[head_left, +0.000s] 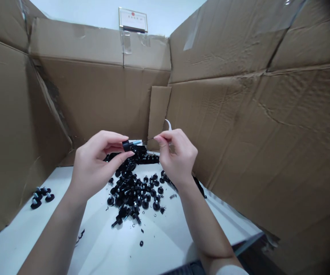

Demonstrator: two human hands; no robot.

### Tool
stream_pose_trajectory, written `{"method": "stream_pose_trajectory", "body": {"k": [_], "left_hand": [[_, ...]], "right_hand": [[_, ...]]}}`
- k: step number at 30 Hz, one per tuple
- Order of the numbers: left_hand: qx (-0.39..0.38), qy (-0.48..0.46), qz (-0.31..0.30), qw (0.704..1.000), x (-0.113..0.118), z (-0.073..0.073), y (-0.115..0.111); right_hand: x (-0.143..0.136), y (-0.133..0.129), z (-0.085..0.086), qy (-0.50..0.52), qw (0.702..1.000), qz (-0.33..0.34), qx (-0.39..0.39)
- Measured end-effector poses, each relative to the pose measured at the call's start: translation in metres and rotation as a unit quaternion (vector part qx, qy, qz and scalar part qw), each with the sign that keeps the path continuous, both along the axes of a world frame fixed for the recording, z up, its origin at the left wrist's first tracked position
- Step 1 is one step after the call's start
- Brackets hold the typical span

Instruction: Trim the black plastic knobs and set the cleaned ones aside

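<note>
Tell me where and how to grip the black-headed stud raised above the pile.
Grip it by its black head, coming from the left, as the left hand does. The head is the thicker end, with broader sides to pinch, while the slim metal shank points right, toward the right hand, so this grip should leave it free.

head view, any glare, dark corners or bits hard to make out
Head view: glint on the tape at upper right, that corner near black; head view: thin dark piece in the right hand too fine to make out.
</note>
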State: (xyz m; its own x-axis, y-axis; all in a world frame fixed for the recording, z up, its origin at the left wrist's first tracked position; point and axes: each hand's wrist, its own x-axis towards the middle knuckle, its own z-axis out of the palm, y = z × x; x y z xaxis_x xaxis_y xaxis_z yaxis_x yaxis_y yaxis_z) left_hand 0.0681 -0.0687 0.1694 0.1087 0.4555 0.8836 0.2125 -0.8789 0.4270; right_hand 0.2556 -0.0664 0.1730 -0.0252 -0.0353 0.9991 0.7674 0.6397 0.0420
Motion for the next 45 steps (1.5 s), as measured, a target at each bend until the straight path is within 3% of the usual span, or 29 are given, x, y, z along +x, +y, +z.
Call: {"method": "stream_pose_trajectory", "body": {"k": [3,10,17,20,24,27,35,40,45], "left_hand": [[-0.015,-0.053,0.002,0.998,-0.001,-0.001,0.006],[-0.082,0.004,-0.043,0.996,-0.004,0.003,0.005],[-0.101,-0.097,0.038,0.989,-0.011,0.005,0.012],[-0.070,-0.040,0.064,0.995,-0.011,0.003,0.016],[-0.096,0.019,0.011,0.995,-0.013,0.005,0.012],[-0.144,-0.016,-0.012,0.989,-0.022,0.008,0.012],[-0.186,-0.119,0.039,0.975,-0.048,0.009,0.035],[-0.161,-0.163,-0.018,0.973,-0.060,0.007,0.038],[-0.149,-0.144,0.032,0.978,-0.072,0.005,0.049]], "right_hand": [[0.004,-0.001,0.002,0.014,1.000,-0.014,0.000],[0.019,0.006,0.005,0.053,0.996,-0.073,0.004],[0.020,0.010,0.005,0.051,0.996,-0.077,-0.001],[0.025,0.010,0.006,0.061,0.994,-0.096,0.004],[0.035,0.014,0.007,0.091,0.988,-0.120,0.013],[0.037,0.017,0.006,0.092,0.988,-0.126,0.015],[0.039,0.019,0.005,0.076,0.985,-0.152,0.025],[0.045,0.022,0.006,0.098,0.983,-0.155,0.023],[0.047,0.025,0.005,0.098,0.983,-0.157,0.011]]}}
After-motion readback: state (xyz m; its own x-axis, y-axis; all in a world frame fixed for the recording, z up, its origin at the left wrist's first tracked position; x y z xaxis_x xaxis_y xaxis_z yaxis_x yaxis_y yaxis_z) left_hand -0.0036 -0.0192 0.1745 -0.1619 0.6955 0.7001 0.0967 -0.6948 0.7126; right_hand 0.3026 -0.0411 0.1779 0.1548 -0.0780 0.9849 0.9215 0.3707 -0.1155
